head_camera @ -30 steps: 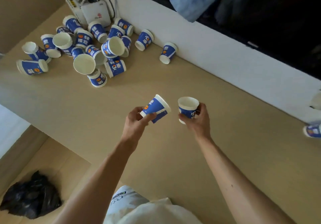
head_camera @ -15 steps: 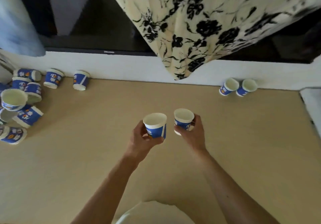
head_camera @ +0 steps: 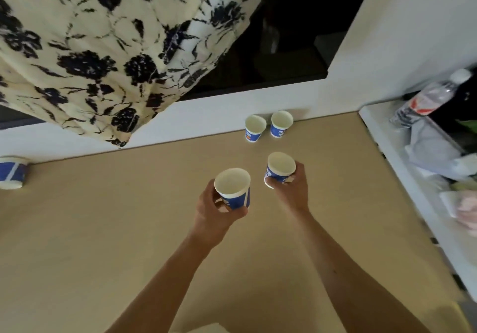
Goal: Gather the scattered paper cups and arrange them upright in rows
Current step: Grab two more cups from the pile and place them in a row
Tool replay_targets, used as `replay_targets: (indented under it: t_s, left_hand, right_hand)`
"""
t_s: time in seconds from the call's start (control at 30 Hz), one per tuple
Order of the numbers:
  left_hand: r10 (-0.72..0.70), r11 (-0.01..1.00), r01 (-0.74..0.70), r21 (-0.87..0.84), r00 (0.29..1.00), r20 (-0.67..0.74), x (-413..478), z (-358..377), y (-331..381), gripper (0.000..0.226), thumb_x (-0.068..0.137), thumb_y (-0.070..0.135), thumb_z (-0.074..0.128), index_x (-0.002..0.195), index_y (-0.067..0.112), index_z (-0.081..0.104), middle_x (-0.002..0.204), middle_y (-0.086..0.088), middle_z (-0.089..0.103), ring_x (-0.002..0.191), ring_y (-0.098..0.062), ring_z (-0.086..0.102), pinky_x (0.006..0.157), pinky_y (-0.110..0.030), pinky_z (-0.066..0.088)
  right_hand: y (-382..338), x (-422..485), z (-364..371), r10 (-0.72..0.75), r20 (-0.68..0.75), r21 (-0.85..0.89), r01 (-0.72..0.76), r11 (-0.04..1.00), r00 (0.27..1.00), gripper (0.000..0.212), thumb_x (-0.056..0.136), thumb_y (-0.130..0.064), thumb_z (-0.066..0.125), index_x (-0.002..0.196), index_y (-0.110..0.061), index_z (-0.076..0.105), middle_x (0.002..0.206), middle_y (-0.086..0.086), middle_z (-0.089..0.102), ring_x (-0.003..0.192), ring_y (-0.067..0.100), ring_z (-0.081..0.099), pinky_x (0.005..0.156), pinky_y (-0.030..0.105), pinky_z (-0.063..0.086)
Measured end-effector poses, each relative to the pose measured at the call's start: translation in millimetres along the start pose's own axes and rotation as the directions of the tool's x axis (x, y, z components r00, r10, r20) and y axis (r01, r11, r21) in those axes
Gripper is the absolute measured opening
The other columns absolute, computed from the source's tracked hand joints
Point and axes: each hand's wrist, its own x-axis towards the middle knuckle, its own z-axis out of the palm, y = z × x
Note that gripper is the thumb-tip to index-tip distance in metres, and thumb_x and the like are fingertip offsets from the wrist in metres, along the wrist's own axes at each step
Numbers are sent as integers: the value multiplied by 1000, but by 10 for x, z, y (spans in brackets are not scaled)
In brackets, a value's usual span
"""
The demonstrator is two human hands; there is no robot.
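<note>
A blue-and-white paper cup (head_camera: 232, 189) is gripped by the left hand (head_camera: 215, 207), with the fingers and thumb curled round its lower wall. It is held mouth up, over the middle of the tan, smooth-topped table (head_camera: 103, 229). Whether its base touches the table cannot be told.

A second blue-and-white paper cup (head_camera: 280, 168) is held by the right hand (head_camera: 293, 192), the fingers being wrapped round its far side and the thumb pressed near its base. It too is carried mouth up, just beside the first and a little farther from the person. The two held cups are kept apart.

Beyond the right hand, two more paper cups of the same kind are seen upright on the table against the white ledge (head_camera: 206, 115): the left standing cup (head_camera: 254, 128) and the right standing cup (head_camera: 281, 124), set side by side (very close, though contact cannot be confirmed). At the far left edge, well apart from these, a fallen blue-and-white cup (head_camera: 11, 172) is seen lying on its side against the same ledge.

Above the ledge, a cream cloth with a dark flower print (head_camera: 103, 35) is draped. On the right, a clear plastic bottle with a red-and-white label (head_camera: 428, 100) is laid on a white shelf (head_camera: 387, 149) beside some crumpled pale items.
</note>
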Motion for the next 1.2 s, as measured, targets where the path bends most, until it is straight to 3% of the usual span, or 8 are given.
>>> replay_targets:
  t_s: [0.2, 0.33, 0.5, 0.73, 0.97, 1.2]
  left_hand:
    - [23, 999, -24, 44, 999, 32, 236, 499, 12, 67, 57, 8, 87, 109, 40, 61, 105, 17, 70, 97, -7, 68, 79, -22, 56]
    - [43, 995, -49, 85, 996, 74, 432, 741, 44, 70, 61, 0, 89, 108, 44, 61, 107, 16, 70, 101, -8, 67, 82, -24, 57]
    - [83, 990, -93, 102, 992, 99, 706, 973, 114, 69, 64, -8, 86, 109, 38, 62, 107, 12, 71, 104, -10, 68, 86, -22, 56]
    - [89, 991, -99, 95, 991, 103, 808, 1140, 108, 62, 52, 19, 85, 103, 47, 63, 103, 11, 72, 98, -10, 70, 79, -17, 55]
    - [141, 975, -163, 151, 979, 144, 763, 1127, 40, 60, 56, 16, 83, 109, 36, 64, 98, 3, 70, 93, -17, 68, 86, -29, 59]
    - [139, 970, -166, 179, 978, 158, 769, 1104, 38, 64, 56, 11, 83, 109, 41, 63, 102, 5, 70, 98, -16, 68, 84, -24, 57]
  right_hand:
    - [197, 820, -358, 2, -82, -3, -2, 1000, 997, 66, 65, -21, 86, 121, -26, 52, 110, -13, 64, 100, 9, 64, 83, 25, 52]
    - [220, 1329, -445, -15, -116, -5, 14, 1000, 993, 63, 68, -18, 84, 121, -28, 51, 111, -12, 62, 102, 11, 62, 80, 19, 49]
    - [213, 1824, -407, -55, -101, -40, 51, 998, 993, 60, 70, -14, 83, 121, -21, 52, 108, -9, 60, 97, 12, 60, 79, 23, 47]
    - [303, 2263, -328, -59, -98, -103, 49, 994, 993, 53, 71, -18, 82, 115, -19, 52, 104, -5, 64, 94, 20, 62, 74, 28, 46]
    - [368, 2424, -294, -116, -88, -116, 105, 988, 989, 59, 71, -15, 81, 122, -22, 53, 110, -5, 66, 100, 19, 63, 86, 36, 53]
    - [408, 2497, -232, -135, -84, -77, 129, 989, 987, 65, 70, -12, 83, 127, -22, 52, 111, -8, 66, 103, 18, 64, 89, 40, 55]
